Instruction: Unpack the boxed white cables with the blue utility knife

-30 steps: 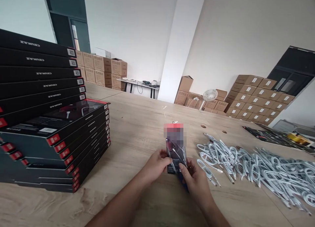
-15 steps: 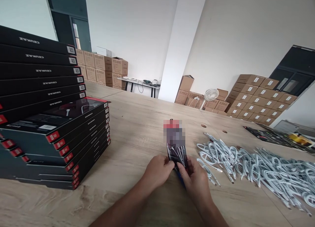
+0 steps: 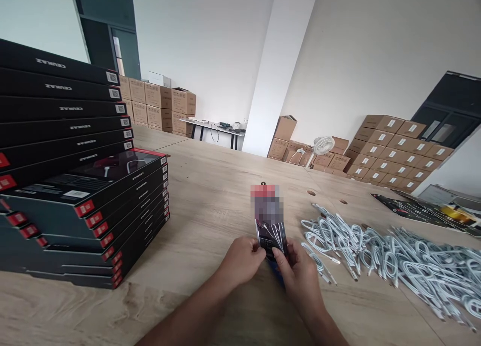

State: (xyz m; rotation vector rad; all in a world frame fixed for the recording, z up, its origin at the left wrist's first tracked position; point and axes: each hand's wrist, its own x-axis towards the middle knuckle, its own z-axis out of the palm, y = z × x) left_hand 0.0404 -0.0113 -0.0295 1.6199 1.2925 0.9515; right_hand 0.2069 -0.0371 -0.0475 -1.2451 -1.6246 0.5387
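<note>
Packet (image 3: pixel 269 226) in dark glossy plastic with a red top sits pretty much dead center, a bit below the middle of the frame, standing upright with its lower end pinched between both hands. Part of it is blurred so I can't read any print. Left hand (image 3: pixel 242 260) has its fingers curled around the packet's lower left edge, thumb on the front. Right hand (image 3: pixel 300 273) grips the lower right corner the same way, thumb pressed on the face. So both hands are closed on it, forearms coming up from the bottom edge of the frame.

Under all that is a light wood table (image 3: pixel 210 196). Just right of the right hand there's a big loose heap of white cables (image 3: pixel 391 261) spreading out to the right edge. Over on the left side of the frame, well apart from the hands, is a tall stack of flat black boxes (image 3: pixel 82 186) with red tabs. Far right has some dark flat sheets (image 3: pixel 409 208) on the table. Back in the room, brown cartons (image 3: pixel 391 150) are piled along the wall, with a small white fan (image 3: pixel 320 146) next to them.
</note>
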